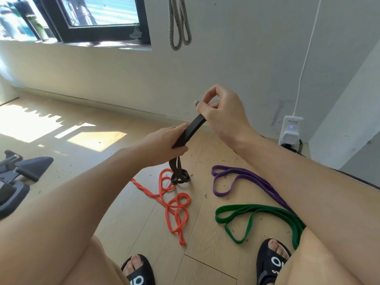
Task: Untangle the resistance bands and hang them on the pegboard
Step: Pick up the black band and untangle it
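Between both gripping hands (197,128), black band (190,129)

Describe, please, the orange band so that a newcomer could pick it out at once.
Look at the wooden floor ahead of the person's sandalled feet. Left of the green band and purple band lies the orange band, the only one knotted into several small loops.

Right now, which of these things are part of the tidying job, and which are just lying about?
Part of the job:
black band, held by left hand and right hand
orange band
purple band
green band
grey band hanging on the wall

Just lying about:
white plug
dark chair base
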